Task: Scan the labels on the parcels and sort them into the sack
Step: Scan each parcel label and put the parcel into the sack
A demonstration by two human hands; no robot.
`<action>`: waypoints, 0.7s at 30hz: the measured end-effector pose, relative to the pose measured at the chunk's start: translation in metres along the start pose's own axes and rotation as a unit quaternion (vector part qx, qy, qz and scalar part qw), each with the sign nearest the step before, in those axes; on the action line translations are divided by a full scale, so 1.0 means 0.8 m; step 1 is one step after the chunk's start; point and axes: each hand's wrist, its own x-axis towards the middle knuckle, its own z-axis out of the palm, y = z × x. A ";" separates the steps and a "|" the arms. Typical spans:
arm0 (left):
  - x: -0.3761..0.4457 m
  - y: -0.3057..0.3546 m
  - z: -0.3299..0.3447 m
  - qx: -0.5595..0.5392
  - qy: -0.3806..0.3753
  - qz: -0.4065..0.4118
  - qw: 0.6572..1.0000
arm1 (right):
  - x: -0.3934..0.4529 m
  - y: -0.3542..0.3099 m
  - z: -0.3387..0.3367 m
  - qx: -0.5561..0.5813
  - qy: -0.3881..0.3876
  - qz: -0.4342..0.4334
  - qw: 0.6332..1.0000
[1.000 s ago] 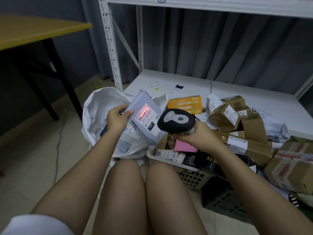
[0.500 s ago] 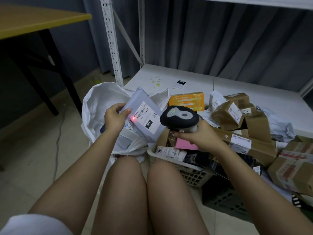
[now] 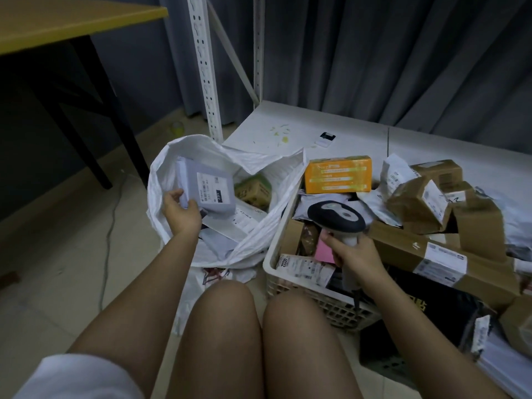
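A grey parcel [image 3: 205, 189], its white label facing up, hangs over the open mouth of the white sack [image 3: 161, 180], pinched at its near corner by the left hand [image 3: 181, 210], thumb on top and fingers curled beneath. The grip looks light and takes only an edge, so the flat mailer could tip or slide out crooked and catch on the sack's folded rim rather than drop among the packets and the small green box [image 3: 253, 189] already inside. The soft rim sags toward the basket [image 3: 272, 256], and a careless release could, by this reading, push it shut or send the parcel onto the floor [image 3: 72, 254].

The right hand [image 3: 355, 254] is wrapped round the grip of the black-headed scanner [image 3: 335, 217], held low over the basket of unsorted parcels, well apart from the grey parcel and to its right. No red beam shows on the label. The scanner hovers close above a pink packet [image 3: 324, 249] and brown boxes [image 3: 417, 205], where a stray trigger pull might read the wrong code. An orange box [image 3: 338, 174] stands at the basket's far end.
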 end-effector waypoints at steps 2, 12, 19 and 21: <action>0.002 -0.014 0.009 -0.015 -0.008 -0.020 1.000 | 0.009 0.007 0.003 0.007 0.010 0.018 1.000; 0.008 -0.100 0.068 0.255 -0.295 -0.050 0.920 | 0.057 0.041 0.009 -0.024 0.021 0.068 0.997; -0.041 -0.075 0.134 0.293 -0.389 0.181 0.854 | 0.051 0.065 -0.019 -0.019 0.078 0.112 0.990; -0.067 -0.057 0.159 0.259 -0.435 0.206 0.838 | 0.047 0.070 -0.023 -0.012 0.098 0.115 0.988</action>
